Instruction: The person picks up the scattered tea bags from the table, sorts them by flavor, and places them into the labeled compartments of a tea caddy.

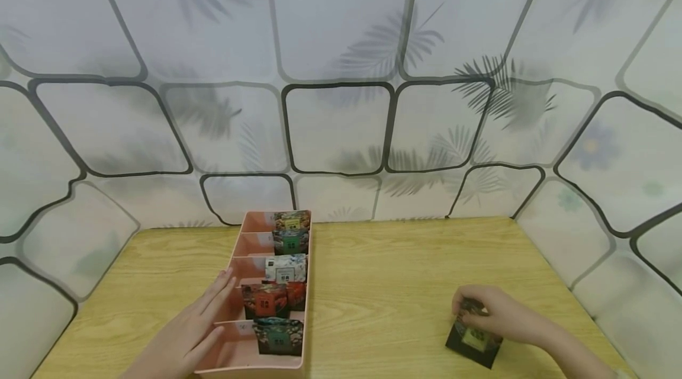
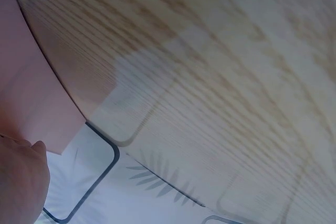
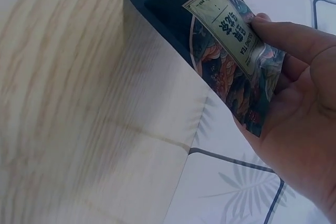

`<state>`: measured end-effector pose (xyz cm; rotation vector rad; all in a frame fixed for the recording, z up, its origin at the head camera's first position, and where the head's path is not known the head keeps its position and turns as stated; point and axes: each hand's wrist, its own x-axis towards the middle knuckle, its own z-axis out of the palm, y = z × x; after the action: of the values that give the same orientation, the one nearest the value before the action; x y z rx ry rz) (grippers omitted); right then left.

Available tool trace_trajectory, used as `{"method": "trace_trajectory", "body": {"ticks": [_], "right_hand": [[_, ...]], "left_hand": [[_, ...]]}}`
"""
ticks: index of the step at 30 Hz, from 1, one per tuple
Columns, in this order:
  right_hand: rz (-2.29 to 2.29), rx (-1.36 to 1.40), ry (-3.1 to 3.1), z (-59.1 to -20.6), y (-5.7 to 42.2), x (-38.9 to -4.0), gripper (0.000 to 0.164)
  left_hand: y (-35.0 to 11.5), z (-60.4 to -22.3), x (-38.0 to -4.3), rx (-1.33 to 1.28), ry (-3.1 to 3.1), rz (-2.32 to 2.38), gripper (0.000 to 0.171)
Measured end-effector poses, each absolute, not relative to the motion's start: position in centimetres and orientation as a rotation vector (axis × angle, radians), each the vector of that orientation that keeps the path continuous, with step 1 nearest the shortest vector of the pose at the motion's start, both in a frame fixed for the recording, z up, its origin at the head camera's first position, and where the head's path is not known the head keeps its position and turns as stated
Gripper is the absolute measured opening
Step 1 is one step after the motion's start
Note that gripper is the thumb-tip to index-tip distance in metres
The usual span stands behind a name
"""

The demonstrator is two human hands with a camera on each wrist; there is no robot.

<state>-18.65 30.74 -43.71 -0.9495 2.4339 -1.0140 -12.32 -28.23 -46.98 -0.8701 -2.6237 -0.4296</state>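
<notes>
My right hand (image 1: 492, 311) pinches a dark tea sachet (image 1: 475, 340) by its upper end, tilted at the right side of the table. Seen from the right wrist, the sachet (image 3: 226, 40) bears a pale green "Oolong Tea" label, with the thumb on its printed face. At the left, my left hand (image 1: 183, 331) lies with extended fingers along the left wall of a long pink divided box (image 1: 234, 355). In the left wrist view only part of that hand (image 2: 21, 182) shows, by the outer side of the box (image 2: 31, 77).
Box compartments hold sachets from back to front: yellow-labelled (image 1: 292, 223), green-labelled (image 1: 290, 243), white (image 1: 286, 272), red (image 1: 266, 302) and dark with a green label (image 1: 279, 339). Wood-grain tabletop (image 1: 383, 284) lies between box and right hand. A patterned curtain (image 1: 341, 130) encloses the table's back and sides.
</notes>
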Motion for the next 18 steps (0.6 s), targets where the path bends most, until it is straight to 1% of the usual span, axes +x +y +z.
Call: {"method": "trace_trajectory", "body": {"ticks": [3, 8, 18], "right_hand": [[-1.027, -0.913, 2.455, -43.6, 30.4, -18.8, 0.008], [-1.053, -0.959, 2.514, -43.5, 29.6, -19.1, 0.006], [-1.093, -0.968, 2.526, -42.7, 27.8, -20.0, 0.008]], "left_hand": [[-28.3, -47.0, -12.3, -0.874, -2.618, -0.430, 0.082], [-28.3, -47.0, -12.4, -0.885, -2.608, -0.434, 0.084], [-28.4, -47.0, -12.5, -0.884, -2.621, -0.417, 0.080]]}}
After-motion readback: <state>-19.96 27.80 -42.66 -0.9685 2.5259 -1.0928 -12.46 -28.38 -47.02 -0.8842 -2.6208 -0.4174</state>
